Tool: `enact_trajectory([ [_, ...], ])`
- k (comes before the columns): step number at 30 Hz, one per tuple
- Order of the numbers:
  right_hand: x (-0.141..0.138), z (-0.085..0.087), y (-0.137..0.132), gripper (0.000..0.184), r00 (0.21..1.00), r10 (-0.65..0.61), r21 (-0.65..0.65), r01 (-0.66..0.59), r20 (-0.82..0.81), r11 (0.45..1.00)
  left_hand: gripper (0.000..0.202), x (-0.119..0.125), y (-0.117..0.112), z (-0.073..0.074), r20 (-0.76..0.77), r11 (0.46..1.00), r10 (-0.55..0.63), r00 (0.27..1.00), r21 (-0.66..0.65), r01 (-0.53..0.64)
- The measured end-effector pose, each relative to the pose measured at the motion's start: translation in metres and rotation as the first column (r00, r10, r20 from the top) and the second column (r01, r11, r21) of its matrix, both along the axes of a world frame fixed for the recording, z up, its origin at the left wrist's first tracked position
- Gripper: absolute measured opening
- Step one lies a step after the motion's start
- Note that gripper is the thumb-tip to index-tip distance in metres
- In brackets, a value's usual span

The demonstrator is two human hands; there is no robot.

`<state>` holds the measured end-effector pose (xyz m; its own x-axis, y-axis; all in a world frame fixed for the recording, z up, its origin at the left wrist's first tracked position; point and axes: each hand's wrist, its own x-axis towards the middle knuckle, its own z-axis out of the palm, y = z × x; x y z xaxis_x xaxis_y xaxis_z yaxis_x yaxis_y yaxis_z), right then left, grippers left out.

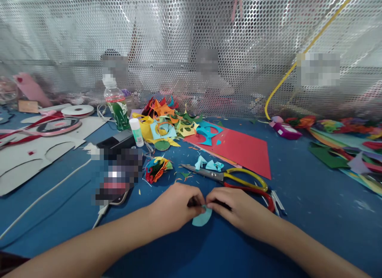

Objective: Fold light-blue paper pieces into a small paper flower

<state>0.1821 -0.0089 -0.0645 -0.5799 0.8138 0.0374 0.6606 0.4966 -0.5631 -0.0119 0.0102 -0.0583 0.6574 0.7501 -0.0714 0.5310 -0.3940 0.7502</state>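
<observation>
Between my two hands is a small light-blue piece of paper (202, 219) with a rounded lower edge. My left hand (176, 206) pinches it from the left with thumb and forefinger. From the right, my right hand (235, 208) pinches its upper edge, fingertips nearly touching the left ones. Just beyond lie scissors (221, 176) with one yellow and one red handle. Folded light-blue paper pieces (210, 164) rest by the blades. Left of these sits a bundle of curled multicoloured paper (156, 168).
A red paper sheet (244, 148) and a heap of paper scraps (167, 118) lie farther back. To the left are a glue stick (136, 132), a green-labelled bottle (117, 104), a phone (121, 178) and its white cable (49, 196). A perforated metal panel (179, 43) stands behind.
</observation>
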Motion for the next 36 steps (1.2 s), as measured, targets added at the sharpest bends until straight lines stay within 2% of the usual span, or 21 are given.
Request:
enact_trajectory([
  [3, 0.001, -0.002, 0.001, 0.013, 0.999, -0.011, -0.003, 0.011, -0.040, 1.000, 0.008, 0.000, 0.000, 0.002, 0.021, 0.998, 0.053, 0.998, -0.044, -0.052],
  [8, 0.000, -0.003, 0.002, 0.007, 0.986, -0.099, -0.072, 0.090, -0.132, 0.993, 0.010, 0.001, 0.000, 0.005, 0.012, 0.999, 0.054, 0.998, -0.005, -0.054],
  [10, -0.001, -0.001, 0.002, 0.007, 0.981, -0.122, -0.115, 0.106, -0.151, 0.988, 0.011, 0.000, 0.000, 0.003, 0.004, 0.999, 0.031, 1.000, 0.030, -0.031],
  [13, -0.002, 0.000, 0.001, 0.009, 0.976, -0.160, -0.136, 0.140, -0.147, 0.981, 0.013, -0.001, 0.002, -0.002, -0.003, 0.987, -0.030, 1.000, 0.156, 0.030],
  [16, -0.002, -0.003, -0.002, 0.010, 0.984, -0.132, -0.020, 0.130, -0.119, 0.991, 0.015, -0.002, 0.003, -0.007, -0.036, 0.960, -0.084, 0.996, 0.267, 0.090],
  [19, -0.002, -0.009, -0.003, 0.012, 0.995, -0.064, 0.133, 0.074, -0.079, 0.988, 0.015, -0.002, 0.003, -0.008, -0.136, 0.947, -0.061, 0.989, 0.305, 0.101],
  [23, -0.002, -0.013, -0.004, 0.013, 0.999, -0.050, 0.215, 0.047, 0.008, 0.976, 0.015, -0.002, 0.002, -0.008, -0.218, 0.941, -0.028, 0.976, 0.324, 0.100],
  [29, -0.002, -0.014, -0.009, 0.018, 0.993, -0.066, 0.333, 0.030, 0.096, 0.942, 0.017, 0.000, 0.000, -0.005, -0.227, 0.945, -0.029, 0.974, 0.311, 0.100],
  [32, -0.004, -0.012, -0.012, 0.017, 0.992, -0.072, 0.343, 0.033, 0.102, 0.939, 0.014, 0.001, -0.001, -0.003, -0.193, 0.960, -0.008, 0.981, 0.274, 0.062],
  [36, -0.006, -0.006, -0.013, 0.012, 0.992, -0.087, 0.263, 0.061, 0.088, 0.963, 0.007, 0.002, 0.000, -0.002, -0.151, 0.982, 0.021, 0.988, 0.190, 0.009],
])
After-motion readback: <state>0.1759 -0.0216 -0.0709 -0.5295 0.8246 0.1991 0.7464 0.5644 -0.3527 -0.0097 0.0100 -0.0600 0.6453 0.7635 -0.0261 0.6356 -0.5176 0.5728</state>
